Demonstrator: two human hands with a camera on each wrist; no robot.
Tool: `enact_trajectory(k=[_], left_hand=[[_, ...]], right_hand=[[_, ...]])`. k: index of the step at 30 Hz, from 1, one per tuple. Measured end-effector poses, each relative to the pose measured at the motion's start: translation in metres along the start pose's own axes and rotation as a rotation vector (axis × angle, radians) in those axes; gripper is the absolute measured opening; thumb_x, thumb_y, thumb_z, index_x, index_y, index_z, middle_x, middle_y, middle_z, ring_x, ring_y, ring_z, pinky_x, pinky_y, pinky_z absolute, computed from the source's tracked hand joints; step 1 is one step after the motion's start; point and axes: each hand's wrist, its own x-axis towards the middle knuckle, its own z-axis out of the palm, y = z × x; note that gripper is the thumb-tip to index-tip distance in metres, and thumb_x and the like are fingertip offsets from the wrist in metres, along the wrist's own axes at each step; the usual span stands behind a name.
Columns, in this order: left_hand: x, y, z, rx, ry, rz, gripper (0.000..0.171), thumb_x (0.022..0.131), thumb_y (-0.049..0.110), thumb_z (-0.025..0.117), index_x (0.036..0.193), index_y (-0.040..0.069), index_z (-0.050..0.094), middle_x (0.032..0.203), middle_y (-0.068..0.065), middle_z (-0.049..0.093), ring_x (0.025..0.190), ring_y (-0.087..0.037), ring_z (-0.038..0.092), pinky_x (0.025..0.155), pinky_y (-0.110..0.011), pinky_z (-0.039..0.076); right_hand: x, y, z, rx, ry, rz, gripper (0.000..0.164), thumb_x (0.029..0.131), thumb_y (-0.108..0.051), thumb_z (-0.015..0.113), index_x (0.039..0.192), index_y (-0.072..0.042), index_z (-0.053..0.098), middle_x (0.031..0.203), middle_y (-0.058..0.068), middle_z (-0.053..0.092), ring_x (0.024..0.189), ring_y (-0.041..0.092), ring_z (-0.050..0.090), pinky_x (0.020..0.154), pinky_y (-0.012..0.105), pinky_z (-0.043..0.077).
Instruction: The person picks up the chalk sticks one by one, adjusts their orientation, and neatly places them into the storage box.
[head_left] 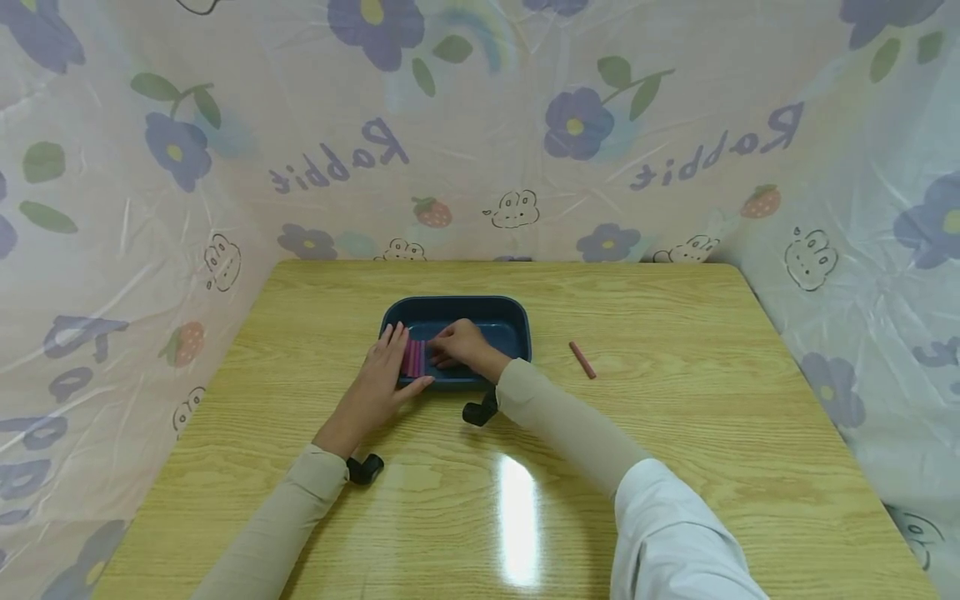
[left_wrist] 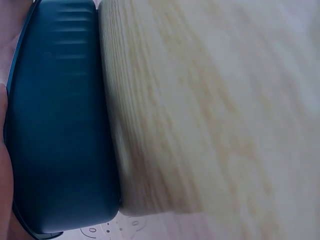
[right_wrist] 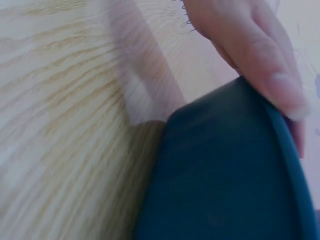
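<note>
A dark blue rectangular box stands on the table, with a row of thin pink and purple sticks side by side at its left end. My left hand lies over that end, fingers straight across the left side and thumb along the front rim. In the left wrist view, the box's outer wall fills the left part. Bent over the front rim, my right hand reaches inside, its fingertips close to the row's right side. Whether it pinches a stick is hidden. The right wrist view shows its thumb above the rim.
A single dark pink stick lies on the wood-grain table, right of the box. Black wrist cameras sit near the left cuff and right cuff. A printed sheet hangs behind and along both sides.
</note>
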Motion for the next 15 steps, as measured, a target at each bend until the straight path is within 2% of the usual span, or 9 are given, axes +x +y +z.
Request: enact_trajectory(k=[7,11,15], left_hand=[[0.000,0.001,0.000,-0.002,-0.013,-0.014,0.092,0.087,0.067,0.040,0.151,0.012,0.003,0.155,-0.006,0.000,0.141,-0.021,-0.002,0.112,-0.047,0.009],[-0.001,0.002,0.000,-0.005,-0.017,-0.016,0.093,0.086,0.067,0.041,0.151,0.011,0.003,0.155,-0.006,0.000,0.141,-0.022,-0.003,0.112,-0.048,0.010],[-0.001,0.003,-0.002,-0.003,-0.019,-0.024,0.094,0.086,0.068,0.041,0.151,0.012,0.001,0.155,-0.006,-0.001,0.141,-0.022,-0.006,0.111,-0.049,0.011]], right_hand=[[-0.013,-0.003,-0.023,0.027,-0.054,-0.053,0.027,0.093,-0.011,0.058,0.110,0.010,0.062,0.101,0.023,0.064,0.083,0.027,0.067,0.072,0.037,0.055],[-0.025,-0.005,-0.042,0.044,-0.068,-0.102,0.031,0.093,-0.012,0.058,0.114,0.010,0.060,0.103,0.026,0.063,0.086,0.029,0.066,0.075,0.040,0.054],[-0.038,-0.007,-0.065,0.058,-0.054,-0.156,0.030,0.093,-0.015,0.059,0.113,0.007,0.061,0.101,0.024,0.063,0.086,0.029,0.066,0.075,0.040,0.054]])
